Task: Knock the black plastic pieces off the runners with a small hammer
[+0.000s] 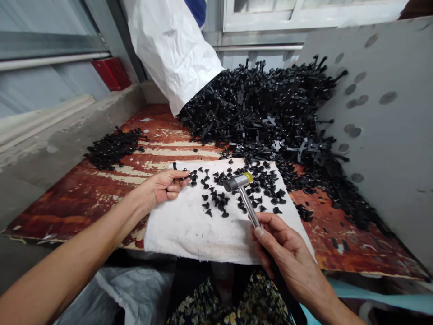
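My right hand [282, 246] is closed around the metal handle of a small hammer [241, 187], whose grey head with a yellow tip hovers over a white cloth [189, 230]. Several small black plastic pieces [233, 189] lie scattered on that cloth. My left hand [167, 185] rests on the cloth's left edge, fingers pinched on one small black piece [185, 172].
A big heap of black plastic parts [267, 113] spills from a white sack [172, 45] at the back. A smaller pile [113, 148] lies at the left on the worn red board [84, 194]. A grey panel [385, 135] leans at the right; a concrete ledge runs along the left.
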Demonstrator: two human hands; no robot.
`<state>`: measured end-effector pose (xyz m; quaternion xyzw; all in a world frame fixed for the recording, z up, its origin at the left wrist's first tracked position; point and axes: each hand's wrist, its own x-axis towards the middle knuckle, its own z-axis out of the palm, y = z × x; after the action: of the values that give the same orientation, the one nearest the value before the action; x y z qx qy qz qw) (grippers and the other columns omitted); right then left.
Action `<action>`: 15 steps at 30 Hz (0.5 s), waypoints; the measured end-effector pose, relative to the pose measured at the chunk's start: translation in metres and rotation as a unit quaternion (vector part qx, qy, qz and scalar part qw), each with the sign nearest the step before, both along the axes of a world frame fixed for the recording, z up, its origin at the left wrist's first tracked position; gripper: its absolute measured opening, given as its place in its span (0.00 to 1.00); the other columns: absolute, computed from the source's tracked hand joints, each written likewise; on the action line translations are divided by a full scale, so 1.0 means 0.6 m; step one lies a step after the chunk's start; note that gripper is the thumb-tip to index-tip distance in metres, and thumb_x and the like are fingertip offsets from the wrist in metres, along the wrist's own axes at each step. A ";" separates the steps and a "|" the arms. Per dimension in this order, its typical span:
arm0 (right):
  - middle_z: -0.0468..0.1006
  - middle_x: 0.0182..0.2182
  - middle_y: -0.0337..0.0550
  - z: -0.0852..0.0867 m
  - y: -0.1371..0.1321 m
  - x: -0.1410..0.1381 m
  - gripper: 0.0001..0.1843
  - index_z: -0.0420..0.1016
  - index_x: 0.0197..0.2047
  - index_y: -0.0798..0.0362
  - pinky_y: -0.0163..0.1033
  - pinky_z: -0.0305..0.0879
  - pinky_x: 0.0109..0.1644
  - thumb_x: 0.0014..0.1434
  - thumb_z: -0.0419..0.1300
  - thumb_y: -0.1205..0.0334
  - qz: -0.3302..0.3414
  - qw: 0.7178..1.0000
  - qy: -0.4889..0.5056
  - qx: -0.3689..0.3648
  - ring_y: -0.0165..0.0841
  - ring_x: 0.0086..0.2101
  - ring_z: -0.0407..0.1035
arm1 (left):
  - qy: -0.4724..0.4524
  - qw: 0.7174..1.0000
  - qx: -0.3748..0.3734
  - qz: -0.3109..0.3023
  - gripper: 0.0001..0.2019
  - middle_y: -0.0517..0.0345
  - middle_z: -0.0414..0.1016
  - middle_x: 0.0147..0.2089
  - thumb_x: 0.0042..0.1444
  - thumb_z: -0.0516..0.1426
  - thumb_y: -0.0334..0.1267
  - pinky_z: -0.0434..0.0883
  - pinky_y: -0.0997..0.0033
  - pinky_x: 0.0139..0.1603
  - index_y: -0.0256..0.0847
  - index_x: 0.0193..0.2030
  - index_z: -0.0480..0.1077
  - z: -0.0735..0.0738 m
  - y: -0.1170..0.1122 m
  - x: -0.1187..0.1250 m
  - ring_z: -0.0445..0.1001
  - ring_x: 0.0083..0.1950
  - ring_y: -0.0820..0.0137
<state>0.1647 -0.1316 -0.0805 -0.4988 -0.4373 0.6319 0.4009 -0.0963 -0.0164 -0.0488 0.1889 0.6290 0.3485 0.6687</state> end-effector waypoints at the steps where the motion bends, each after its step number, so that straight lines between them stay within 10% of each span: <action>1: 0.67 0.22 0.30 0.001 0.000 0.000 0.27 0.69 0.41 0.53 0.26 0.49 0.15 0.52 0.65 0.39 0.001 1.000 0.000 0.001 0.19 0.15 0.53 | -0.003 1.000 0.001 -0.002 0.16 0.61 0.65 0.16 0.64 0.51 0.27 0.46 0.86 0.05 0.35 0.23 0.62 0.001 0.000 0.000 0.47 0.06 0.85; 15: 0.65 0.20 0.29 0.003 -0.004 0.000 0.28 0.70 0.43 0.52 0.27 0.50 0.16 0.51 0.66 0.38 -0.001 1.000 -0.014 -0.014 0.21 0.14 0.54 | -0.010 1.000 0.003 -0.002 0.15 0.62 0.64 0.16 0.62 0.52 0.26 0.47 0.86 0.05 0.36 0.24 0.62 0.003 -0.002 0.002 0.47 0.07 0.84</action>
<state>0.1649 -0.1337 -0.0784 -0.5132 -0.4335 0.6307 0.3885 -0.0954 -0.0178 -0.0471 0.1888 0.6212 0.3504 0.6751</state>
